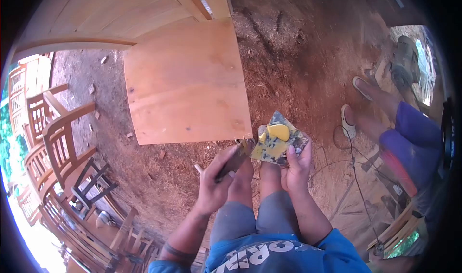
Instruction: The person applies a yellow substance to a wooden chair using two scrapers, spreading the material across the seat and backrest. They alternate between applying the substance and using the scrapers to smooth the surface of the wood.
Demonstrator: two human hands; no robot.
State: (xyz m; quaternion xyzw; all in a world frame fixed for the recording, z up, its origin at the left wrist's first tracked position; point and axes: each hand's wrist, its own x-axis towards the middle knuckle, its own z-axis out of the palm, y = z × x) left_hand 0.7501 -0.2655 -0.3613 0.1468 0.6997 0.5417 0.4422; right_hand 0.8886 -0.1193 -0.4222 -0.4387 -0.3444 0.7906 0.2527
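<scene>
Yellow filler (278, 131) is sitting on a small board (279, 140) that the right hand (297, 166) is pinching by its edge, while the left hand (215, 186), fingers wrapped shut, is dipping a putty knife (235, 160) into it. Loading the blade seems underway; next comes spreading on the wooden panel (185, 83) ahead.

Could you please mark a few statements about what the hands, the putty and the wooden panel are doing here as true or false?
1. The right hand holds a small board carrying yellow putty. True.
2. The left hand is empty. False: it holds a putty knife.
3. The wooden panel lies in front of the person. True.
4. Nobody else is nearby. False: another person's legs show at the right.
5. Wooden chairs stand at the left. True.
</scene>
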